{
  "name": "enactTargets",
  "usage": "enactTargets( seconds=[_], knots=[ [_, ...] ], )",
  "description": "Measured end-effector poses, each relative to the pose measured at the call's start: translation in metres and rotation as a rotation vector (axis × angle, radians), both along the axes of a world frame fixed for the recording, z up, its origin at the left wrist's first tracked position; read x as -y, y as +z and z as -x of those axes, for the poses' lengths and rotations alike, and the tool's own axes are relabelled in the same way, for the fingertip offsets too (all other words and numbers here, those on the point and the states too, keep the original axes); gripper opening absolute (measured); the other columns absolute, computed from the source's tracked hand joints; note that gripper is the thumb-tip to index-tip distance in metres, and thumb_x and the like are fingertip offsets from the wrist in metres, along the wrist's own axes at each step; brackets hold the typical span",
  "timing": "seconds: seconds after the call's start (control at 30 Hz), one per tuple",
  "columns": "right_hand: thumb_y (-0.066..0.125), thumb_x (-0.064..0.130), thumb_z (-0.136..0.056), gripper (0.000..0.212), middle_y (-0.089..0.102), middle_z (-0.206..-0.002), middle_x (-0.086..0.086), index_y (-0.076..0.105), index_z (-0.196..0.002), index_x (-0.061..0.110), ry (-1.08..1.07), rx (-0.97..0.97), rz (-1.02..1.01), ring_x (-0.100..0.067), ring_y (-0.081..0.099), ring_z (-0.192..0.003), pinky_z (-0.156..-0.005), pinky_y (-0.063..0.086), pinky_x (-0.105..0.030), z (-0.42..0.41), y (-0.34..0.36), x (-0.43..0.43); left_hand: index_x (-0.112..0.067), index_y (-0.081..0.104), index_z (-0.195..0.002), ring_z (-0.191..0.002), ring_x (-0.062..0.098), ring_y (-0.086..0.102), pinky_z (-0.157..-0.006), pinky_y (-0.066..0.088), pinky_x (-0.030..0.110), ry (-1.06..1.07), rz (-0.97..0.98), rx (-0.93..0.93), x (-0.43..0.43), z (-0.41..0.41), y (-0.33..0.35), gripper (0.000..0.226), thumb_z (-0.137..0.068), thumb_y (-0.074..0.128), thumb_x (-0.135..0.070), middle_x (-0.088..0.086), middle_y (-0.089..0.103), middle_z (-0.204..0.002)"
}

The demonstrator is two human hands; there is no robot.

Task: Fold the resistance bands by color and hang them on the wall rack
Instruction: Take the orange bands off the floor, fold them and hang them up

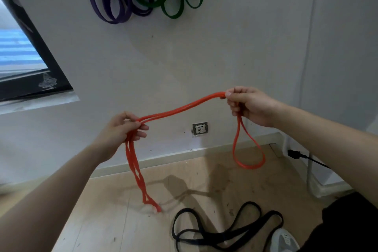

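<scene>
A red resistance band (pixel 180 108) stretches between my two hands in front of the white wall. My left hand (pixel 120 129) grips it at the left, and several strands hang from that hand down to the wooden floor. My right hand (pixel 247 104) pinches the other end higher up, with one loop dangling below it. Purple bands (pixel 108 4) and green bands (pixel 173 0) hang on the wall above; the rack itself is out of frame. Black bands (pixel 225 231) lie on the floor at lower right.
A wall socket (pixel 200 128) sits low on the wall between my hands. A dark-framed window (pixel 30 63) is at the left. A black plug and cable (pixel 300 156) run at the right beside a white frame. My grey shoe (pixel 284 241) is at bottom right.
</scene>
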State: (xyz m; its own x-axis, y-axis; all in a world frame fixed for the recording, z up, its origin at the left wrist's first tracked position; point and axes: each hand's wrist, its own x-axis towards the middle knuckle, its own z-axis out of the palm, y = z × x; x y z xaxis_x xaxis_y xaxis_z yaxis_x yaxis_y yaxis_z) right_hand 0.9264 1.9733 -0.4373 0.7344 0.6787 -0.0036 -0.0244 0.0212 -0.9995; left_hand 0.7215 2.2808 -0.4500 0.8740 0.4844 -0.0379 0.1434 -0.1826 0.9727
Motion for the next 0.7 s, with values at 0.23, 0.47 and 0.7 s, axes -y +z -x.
enactTargets(
  seconds=[0.23,0.47,0.7],
  knots=[
    [0.052,0.007,-0.102,0.017,0.045,-0.061,0.002,0.060,-0.087,0.010,-0.136,-0.013,-0.189,-0.011,0.035,-0.053,-0.055,0.032,-0.025,-0.004,0.021,0.000,-0.010,0.052,-0.115,-0.079,0.024,0.072,-0.078,0.056,0.037,-0.225,-0.240,-0.141,0.030,-0.013,-0.024,0.016,-0.104,0.045,-0.002,0.015,0.076,-0.091],
    [0.058,0.009,-0.100,0.016,0.046,-0.061,0.003,0.066,-0.086,0.011,-0.101,0.199,-0.102,-0.009,0.036,-0.052,-0.052,0.033,-0.022,-0.007,0.039,0.013,-0.017,0.074,-0.108,-0.103,0.013,0.069,-0.095,0.054,0.026,-0.321,-0.445,-0.264,0.062,-0.033,-0.037,0.016,-0.095,0.065,-0.011,0.000,0.075,-0.106],
    [0.065,0.013,-0.098,0.011,0.049,-0.067,-0.002,0.075,-0.095,0.010,0.037,0.501,0.074,-0.010,0.040,-0.059,-0.055,0.034,-0.023,0.007,0.048,0.013,-0.017,0.060,-0.135,-0.108,-0.003,0.065,-0.087,0.050,0.009,-0.325,-0.118,0.044,0.115,-0.062,-0.005,0.040,-0.095,0.065,-0.010,-0.002,0.071,-0.121]
  ],
)
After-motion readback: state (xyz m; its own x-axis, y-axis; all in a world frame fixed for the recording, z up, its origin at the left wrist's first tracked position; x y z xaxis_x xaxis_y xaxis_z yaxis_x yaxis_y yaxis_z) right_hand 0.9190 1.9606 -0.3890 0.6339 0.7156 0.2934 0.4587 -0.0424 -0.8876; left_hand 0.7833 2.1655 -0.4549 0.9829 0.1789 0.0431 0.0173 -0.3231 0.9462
